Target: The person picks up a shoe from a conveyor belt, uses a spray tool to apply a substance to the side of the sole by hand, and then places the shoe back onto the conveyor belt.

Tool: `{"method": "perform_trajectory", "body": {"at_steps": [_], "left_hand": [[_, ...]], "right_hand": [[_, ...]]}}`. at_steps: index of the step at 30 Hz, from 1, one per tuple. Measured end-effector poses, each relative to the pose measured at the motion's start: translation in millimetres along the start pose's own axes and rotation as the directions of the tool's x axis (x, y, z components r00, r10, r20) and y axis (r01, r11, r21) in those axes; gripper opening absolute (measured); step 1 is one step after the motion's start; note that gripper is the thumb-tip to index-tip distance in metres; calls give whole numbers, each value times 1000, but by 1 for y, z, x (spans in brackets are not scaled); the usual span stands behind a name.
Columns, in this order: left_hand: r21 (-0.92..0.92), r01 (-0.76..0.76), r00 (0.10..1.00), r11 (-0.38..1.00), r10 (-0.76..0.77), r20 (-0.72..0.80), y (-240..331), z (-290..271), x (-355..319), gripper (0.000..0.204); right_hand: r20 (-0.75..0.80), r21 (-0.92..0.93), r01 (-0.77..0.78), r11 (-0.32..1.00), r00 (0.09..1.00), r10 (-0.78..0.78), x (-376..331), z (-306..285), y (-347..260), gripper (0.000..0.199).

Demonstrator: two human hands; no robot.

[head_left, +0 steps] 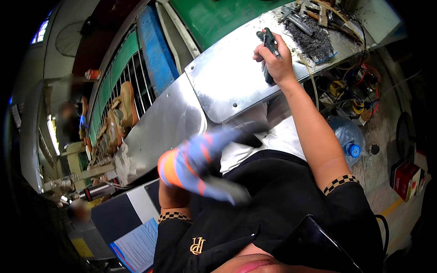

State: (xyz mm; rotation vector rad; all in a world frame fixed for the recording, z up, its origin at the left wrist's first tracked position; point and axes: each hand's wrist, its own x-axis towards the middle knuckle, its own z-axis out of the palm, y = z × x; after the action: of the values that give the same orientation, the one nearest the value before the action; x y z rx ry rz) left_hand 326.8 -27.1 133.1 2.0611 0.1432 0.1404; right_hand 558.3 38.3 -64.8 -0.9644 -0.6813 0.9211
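Note:
My right hand [277,63] reaches out over a shiny metal worktop [223,82] and is closed round a dark green hand tool [269,42] that stands up out of the fist. My left forearm rises from a black sleeve with a checkered cuff. At its end is a motion-blurred blue and orange shape [193,164] with a dark tip and a grey tip. It hangs in front of my chest. Whether that shape is a glove on my left hand or a thing held in it cannot be made out.
Several tools lie on a dark mat [312,38] at the worktop's far end, with cables [353,93] below. Tan shoes [123,107] sit on a green rack at left. A blue water bottle [348,136] and a red box [405,179] are on the floor at right. A blurred person [68,120] stands far left.

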Motion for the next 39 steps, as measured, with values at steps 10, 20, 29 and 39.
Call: {"method": "perform_trajectory", "body": {"at_steps": [10,20,29,39], "left_hand": [[98,995,102,29,-287,-952,-254,-270,-337,100],[-189,956,-66,225,-460,-885,-328,-307,-459,74],[540,836,525,99,144,-839,-213,-196,-444,13],[712,553,822,432,-422,-382,-66,-17,-217,52]], "right_hand": [[-6,-146,11,989,1000,-12,-2,4,-7,45],[-84,-248,32,968,995,-55,-6,19,-11,51],[-40,-193,42,980,998,-51,-2,24,-7,49],[-15,-184,97,978,995,-102,-3,5,7,47]]}}
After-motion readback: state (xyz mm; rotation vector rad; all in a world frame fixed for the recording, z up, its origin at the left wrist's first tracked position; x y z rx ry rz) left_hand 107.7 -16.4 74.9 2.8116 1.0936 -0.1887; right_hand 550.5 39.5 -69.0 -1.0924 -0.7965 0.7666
